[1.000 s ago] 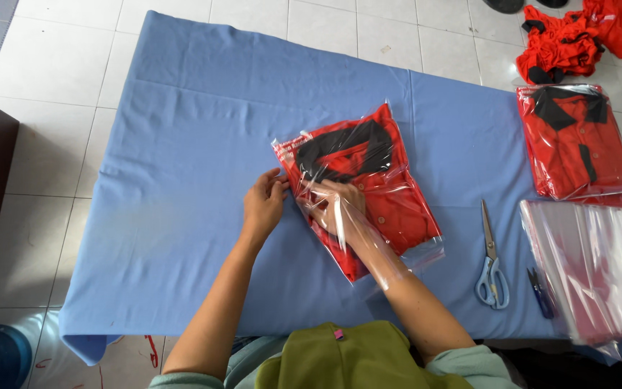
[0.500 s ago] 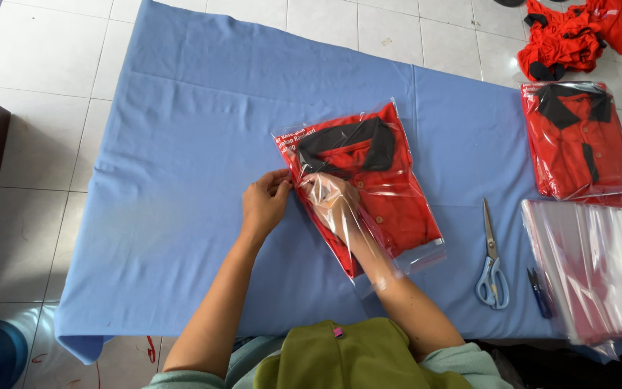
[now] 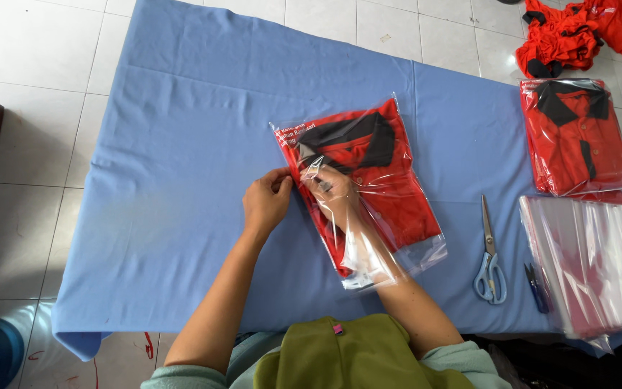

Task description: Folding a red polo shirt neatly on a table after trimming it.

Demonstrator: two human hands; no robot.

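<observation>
While right hand (image 3: 334, 193) lies inside glossy clear bag (image 3: 404, 248), left fingers (image 3: 280, 181) pinch its edge, folded red shirt (image 3: 368, 180).

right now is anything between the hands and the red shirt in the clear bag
Only the bag itself. The right hand is inside the clear plastic bag, apparently on the folded red shirt. The left hand grips the bag's left edge from outside, so plastic film lies between it and the shirt.

Bright, even daylight — soft, faint shadows under the forearms. Glare streaks on the clear plastic bag (image 3: 368, 194) and the stack of empty bags (image 3: 599, 263). Focus sharp throughout — slight wide-angle bending at the edges.
</observation>
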